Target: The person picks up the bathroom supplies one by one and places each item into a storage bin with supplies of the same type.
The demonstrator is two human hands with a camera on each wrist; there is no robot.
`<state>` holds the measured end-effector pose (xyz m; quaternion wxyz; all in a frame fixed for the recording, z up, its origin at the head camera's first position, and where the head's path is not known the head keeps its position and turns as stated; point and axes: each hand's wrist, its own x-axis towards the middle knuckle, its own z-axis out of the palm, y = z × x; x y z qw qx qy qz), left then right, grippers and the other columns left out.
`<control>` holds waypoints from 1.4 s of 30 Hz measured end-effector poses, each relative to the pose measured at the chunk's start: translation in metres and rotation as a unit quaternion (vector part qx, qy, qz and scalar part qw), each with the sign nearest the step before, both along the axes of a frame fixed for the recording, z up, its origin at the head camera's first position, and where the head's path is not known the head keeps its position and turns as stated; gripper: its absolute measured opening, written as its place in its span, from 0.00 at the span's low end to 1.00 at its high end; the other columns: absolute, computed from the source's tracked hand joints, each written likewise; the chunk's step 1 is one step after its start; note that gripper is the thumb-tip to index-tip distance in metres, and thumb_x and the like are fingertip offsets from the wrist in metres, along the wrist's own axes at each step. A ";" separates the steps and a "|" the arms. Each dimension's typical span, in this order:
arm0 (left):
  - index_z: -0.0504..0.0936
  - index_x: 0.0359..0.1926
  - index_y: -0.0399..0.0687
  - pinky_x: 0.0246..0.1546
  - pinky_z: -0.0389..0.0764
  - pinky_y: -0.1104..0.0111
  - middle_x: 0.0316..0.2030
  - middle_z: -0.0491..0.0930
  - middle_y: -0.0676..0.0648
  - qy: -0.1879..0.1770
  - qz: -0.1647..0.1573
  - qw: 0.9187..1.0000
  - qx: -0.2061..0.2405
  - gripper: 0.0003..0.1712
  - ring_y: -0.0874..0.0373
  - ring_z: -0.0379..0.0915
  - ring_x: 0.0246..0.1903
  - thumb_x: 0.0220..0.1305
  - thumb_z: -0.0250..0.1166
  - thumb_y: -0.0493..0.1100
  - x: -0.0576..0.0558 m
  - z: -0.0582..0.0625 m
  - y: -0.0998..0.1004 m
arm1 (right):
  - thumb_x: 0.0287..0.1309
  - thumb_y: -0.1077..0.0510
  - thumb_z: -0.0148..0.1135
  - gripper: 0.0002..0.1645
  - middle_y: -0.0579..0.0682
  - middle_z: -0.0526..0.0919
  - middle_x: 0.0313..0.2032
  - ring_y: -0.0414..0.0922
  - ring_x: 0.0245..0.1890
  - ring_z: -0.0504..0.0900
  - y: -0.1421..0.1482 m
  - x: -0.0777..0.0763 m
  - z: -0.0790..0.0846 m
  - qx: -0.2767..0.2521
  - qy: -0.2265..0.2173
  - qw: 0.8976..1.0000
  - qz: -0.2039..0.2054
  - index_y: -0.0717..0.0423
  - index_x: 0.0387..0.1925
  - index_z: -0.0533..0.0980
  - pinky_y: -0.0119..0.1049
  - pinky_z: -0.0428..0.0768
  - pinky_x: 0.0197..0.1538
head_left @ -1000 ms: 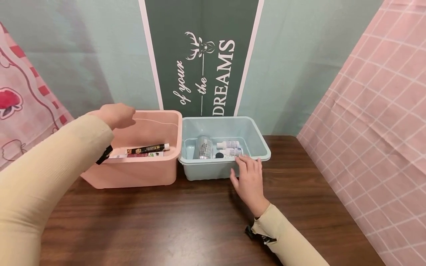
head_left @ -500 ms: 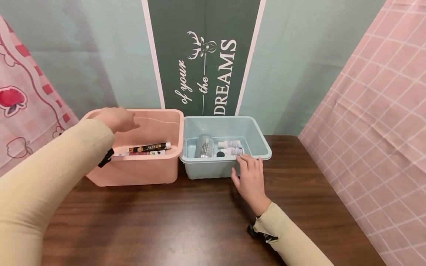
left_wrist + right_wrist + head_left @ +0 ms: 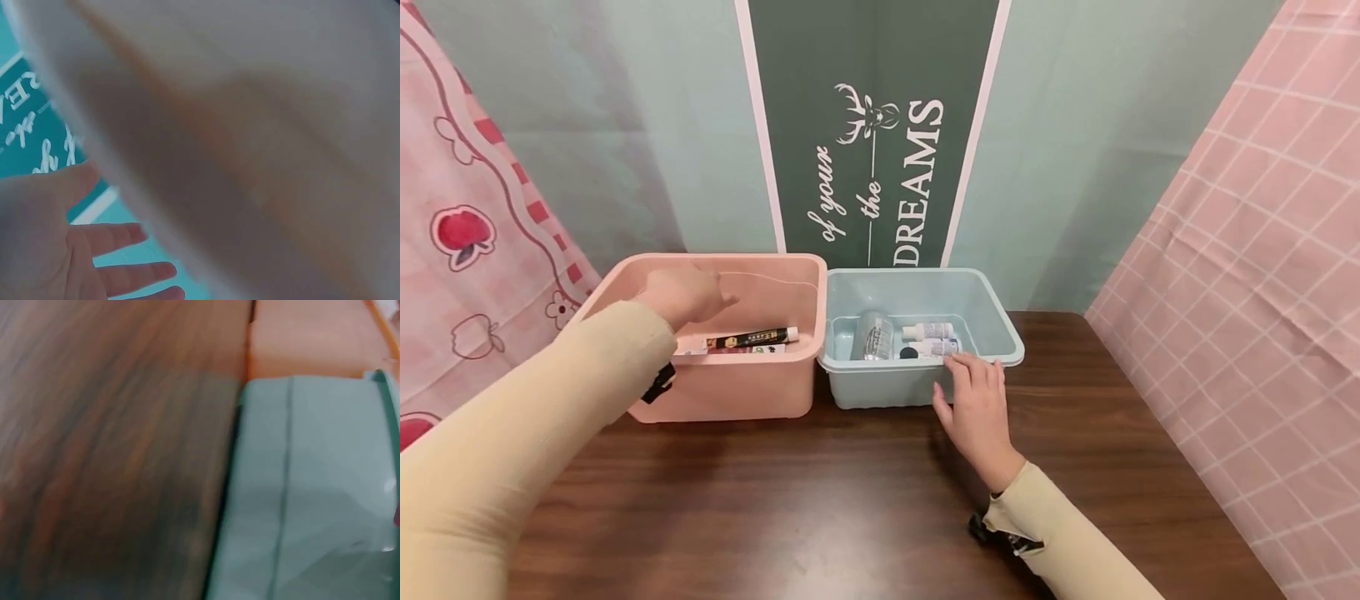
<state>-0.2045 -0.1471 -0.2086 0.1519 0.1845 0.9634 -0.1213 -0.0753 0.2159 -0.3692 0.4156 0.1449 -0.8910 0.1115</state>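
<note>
My left hand reaches over the pink bin, inside its rim in the head view. Its fingers are spread and hold nothing, as the left wrist view shows. Below it, in the bin, lie a black tube with a white cap and a red-and-white flat package. At the front rim of the light blue bin, my right hand rests its relaxed fingertips, thumb near the outer wall. That bin holds a clear silvery bottle, small white bottles and something with a black round end.
Both bins stand side by side at the back of the dark wooden table. A green curtain with white lettering hangs behind them. Pink cloths enclose both sides.
My left hand has moved right and lower over the pink bin. The right hand keeps its place at the blue bin's rim. The head view has shifted slightly.
</note>
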 end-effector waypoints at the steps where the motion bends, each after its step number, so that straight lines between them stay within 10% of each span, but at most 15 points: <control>1: 0.64 0.66 0.41 0.42 0.75 0.50 0.51 0.74 0.34 0.002 0.015 1.000 0.017 0.31 0.45 0.74 0.44 0.69 0.48 0.55 0.001 -0.002 0.001 | 0.47 0.59 0.62 0.22 0.61 0.73 0.46 0.61 0.44 0.70 0.000 0.000 0.002 -0.003 -0.003 1.000 0.002 0.66 0.45 0.72 0.65 0.60 0.57; 7: 0.60 0.67 0.36 0.47 0.70 0.42 0.64 0.58 0.30 0.015 0.055 0.996 0.073 0.37 0.34 0.58 0.60 0.69 0.43 0.60 0.007 -0.010 0.002 | 0.46 0.58 0.64 0.23 0.60 0.73 0.45 0.61 0.42 0.70 0.000 0.001 0.013 -0.017 -0.030 0.999 0.000 0.65 0.45 0.72 0.63 0.61 0.57; 28: 0.71 0.58 0.44 0.50 0.59 0.39 0.55 0.71 0.38 0.151 0.005 0.967 0.204 0.36 0.37 0.64 0.56 0.66 0.41 0.67 0.087 -0.038 0.003 | 0.46 0.55 0.68 0.35 0.61 0.70 0.54 0.58 0.54 0.68 -0.002 0.015 0.034 0.021 -0.158 0.987 0.018 0.66 0.56 0.69 0.54 0.66 0.56; 42: 0.71 0.59 0.43 0.55 0.57 0.40 0.58 0.67 0.36 0.249 -0.040 0.934 0.253 0.33 0.38 0.60 0.59 0.61 0.55 0.61 0.134 -0.071 0.003 | 0.53 0.49 0.65 0.45 0.64 0.51 0.69 0.62 0.68 0.49 -0.003 0.035 0.040 0.050 -0.303 0.952 0.011 0.66 0.66 0.59 0.64 0.61 0.58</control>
